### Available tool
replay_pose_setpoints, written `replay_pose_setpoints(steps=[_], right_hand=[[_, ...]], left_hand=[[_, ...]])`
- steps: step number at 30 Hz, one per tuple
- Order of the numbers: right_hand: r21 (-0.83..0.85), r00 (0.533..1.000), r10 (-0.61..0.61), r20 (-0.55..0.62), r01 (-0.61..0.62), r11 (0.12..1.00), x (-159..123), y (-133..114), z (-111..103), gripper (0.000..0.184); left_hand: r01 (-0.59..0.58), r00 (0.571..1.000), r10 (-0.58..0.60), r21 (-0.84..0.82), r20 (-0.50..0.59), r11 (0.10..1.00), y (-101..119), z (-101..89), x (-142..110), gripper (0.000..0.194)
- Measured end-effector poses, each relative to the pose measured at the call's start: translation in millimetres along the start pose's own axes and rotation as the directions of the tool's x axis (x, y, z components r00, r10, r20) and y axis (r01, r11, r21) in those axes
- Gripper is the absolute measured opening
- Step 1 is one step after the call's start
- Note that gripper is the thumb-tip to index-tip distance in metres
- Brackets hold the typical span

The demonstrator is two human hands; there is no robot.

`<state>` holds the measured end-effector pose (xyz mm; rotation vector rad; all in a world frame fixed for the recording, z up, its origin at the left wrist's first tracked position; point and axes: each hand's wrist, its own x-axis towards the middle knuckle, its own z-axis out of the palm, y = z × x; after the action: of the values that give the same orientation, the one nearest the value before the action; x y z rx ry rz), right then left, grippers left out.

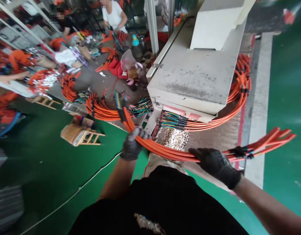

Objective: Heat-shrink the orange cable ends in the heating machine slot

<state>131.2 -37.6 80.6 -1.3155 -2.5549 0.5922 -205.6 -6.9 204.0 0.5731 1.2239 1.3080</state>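
A bundle of orange cables (165,150) stretches across in front of my body, held by both hands. My left hand (133,143), in a dark grey glove, is closed around the bundle near its left end, where dark sleeves and thin coloured wires stick up, blurred. My right hand (217,164), gloved too, grips the bundle further right, just before the black tape (240,152) that ties it. Beyond the tape the orange ends fan out. Behind the bundle, a second cable coil (214,125) lies with its stripped wire ends (171,120) at the machine's front edge.
A beige machine (192,78) stands on the bench, small metallic scraps (176,138) before it. Cable coils (99,107) and a turquoise-capped bottle (135,45) are on the left table. A wooden stool (79,134) and white cord (79,188) are on the green floor. Co-workers sit behind.
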Motion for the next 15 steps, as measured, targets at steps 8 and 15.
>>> replay_pose_setpoints(steps=[8, 15], right_hand=[[0.276, 0.981, -0.005, 0.192, -0.049, 0.96, -5.9, 17.3, 89.2, 0.045], [0.827, 0.994, -0.05, -0.096, 0.108, 0.551, 56.0, -76.6, 39.4, 0.067]], left_hand=[[0.03, 0.971, -0.043, 0.056, 0.237, 0.998, -110.4, 34.6, -18.7, 0.062], [-0.299, 0.954, 0.218, 0.668, 0.206, 0.681, -99.0, 27.6, -25.6, 0.042]])
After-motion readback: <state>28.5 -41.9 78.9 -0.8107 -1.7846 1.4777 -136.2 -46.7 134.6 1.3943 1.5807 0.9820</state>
